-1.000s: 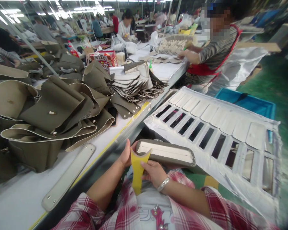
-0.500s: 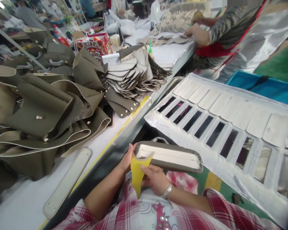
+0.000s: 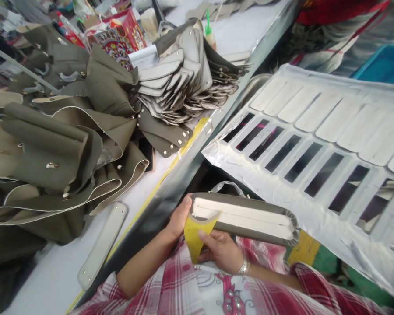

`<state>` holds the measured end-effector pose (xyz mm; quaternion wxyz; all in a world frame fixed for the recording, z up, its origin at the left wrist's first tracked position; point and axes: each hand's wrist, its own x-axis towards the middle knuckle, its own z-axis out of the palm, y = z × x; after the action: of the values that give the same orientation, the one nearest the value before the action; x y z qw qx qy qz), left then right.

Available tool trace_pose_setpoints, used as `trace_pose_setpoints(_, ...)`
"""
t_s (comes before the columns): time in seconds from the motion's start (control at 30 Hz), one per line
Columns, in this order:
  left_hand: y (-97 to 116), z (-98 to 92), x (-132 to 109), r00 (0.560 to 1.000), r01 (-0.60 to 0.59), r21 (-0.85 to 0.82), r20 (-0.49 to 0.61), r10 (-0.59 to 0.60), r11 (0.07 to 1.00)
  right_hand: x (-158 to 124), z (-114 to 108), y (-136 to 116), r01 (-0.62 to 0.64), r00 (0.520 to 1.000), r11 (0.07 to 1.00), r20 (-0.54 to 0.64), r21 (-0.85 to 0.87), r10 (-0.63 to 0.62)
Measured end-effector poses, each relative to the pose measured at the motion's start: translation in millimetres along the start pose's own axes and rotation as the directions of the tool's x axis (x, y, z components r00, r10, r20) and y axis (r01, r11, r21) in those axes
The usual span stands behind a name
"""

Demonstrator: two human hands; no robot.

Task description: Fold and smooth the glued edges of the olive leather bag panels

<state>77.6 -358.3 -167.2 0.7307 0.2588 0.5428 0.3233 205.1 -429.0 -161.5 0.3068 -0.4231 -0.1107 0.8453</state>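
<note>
My left hand [image 3: 180, 217] is closed on the near left end of a long olive-grey piece [image 3: 246, 214] with rounded ends and a cream inner face. Gathered edges show at its right end. My right hand [image 3: 223, 252] pinches a curved yellow sheet [image 3: 197, 236] between thumb and fingers, and the sheet's upper edge lies against the left end of the long piece. Part of my left hand's fingers is hidden behind the piece. A pale strip with metal studs [image 3: 102, 245] rests on the table to the left.
Olive leather-like pieces [image 3: 52, 153] are heaped on the table [image 3: 46, 280], beside stacked pale handles [image 3: 170, 83] and a red patterned box [image 3: 131, 35]. At right stands a white slotted rack [image 3: 243, 175] bearing cream panels [image 3: 335, 118]. A blue bin [image 3: 381, 65] is behind it.
The view has shifted down and closer, so the co-worker's arms have left the frame. Both hands keep their hold, and the long piece and yellow sheet appear slightly further right.
</note>
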Motion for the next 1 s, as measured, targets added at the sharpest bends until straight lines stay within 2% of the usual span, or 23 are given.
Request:
trace_pose_setpoints(0.13,0.0,6.0,-4.1,0.984,-0.18,0.073,0.031,0.178,0.981,-5.0,3.2,3.6,0.016,0.999,1.0,-0.032,-0.014,-0.017)
trace_pose_setpoints(0.23,-0.4,1.7,-7.1,0.973,-0.226,0.108,0.077,0.218,0.968,-6.6,11.4,6.6,-0.028,0.997,0.999,-0.078,-0.046,0.024)
trace_pose_setpoints(0.3,0.9,-6.2,-8.1,0.964,-0.259,0.216,0.115,0.239,0.942,-6.4,18.8,7.8,-0.067,0.994,0.995,-0.096,-0.078,0.059)
trace_pose_setpoints(0.4,8.6,-18.9,-8.0,0.941,-0.337,0.464,0.154,0.3,0.819,-6.3,30.0,8.8,-0.074,0.99,0.992,-0.129,-0.105,0.061)
trace_pose_setpoints(0.47,17.8,-23.0,-7.5,0.902,-0.423,0.576,0.192,0.387,0.7,-6.9,35.7,9.7,-0.05,0.988,0.994,-0.153,-0.093,0.035)
trace_pose_setpoints(0.53,27.1,-21.8,-6.8,0.84,-0.529,0.608,0.274,0.468,0.592,-7.7,39.2,11.3,-0.025,0.985,0.997,-0.174,-0.078,0.011)
trace_pose_setpoints(0.6,33.2,-16.5,-5.4,0.799,-0.596,0.594,0.372,0.473,0.54,-8.2,40.4,13.6,-0.011,0.981,0.997,-0.191,-0.074,-0.004)
trace_pose_setpoints(0.7,33.3,-6.6,-2.1,0.815,-0.577,0.632,0.399,0.421,0.517,-7.7,38.8,16.7,-0.005,0.984,0.997,-0.179,-0.072,-0.007)
trace_pose_setpoints(0.87,25.4,5.7,0.0,0.843,-0.503,0.712,0.28,0.458,0.49,-5.1,33.0,15.2,-0.019,0.992,0.998,-0.122,-0.063,0.011)
trace_pose_setpoints(1.0,26.8,11.2,-0.5,0.843,-0.458,0.809,0.263,0.469,0.369,-1.8,28.0,8.4,-0.058,0.996,0.995,-0.072,-0.077,0.052)
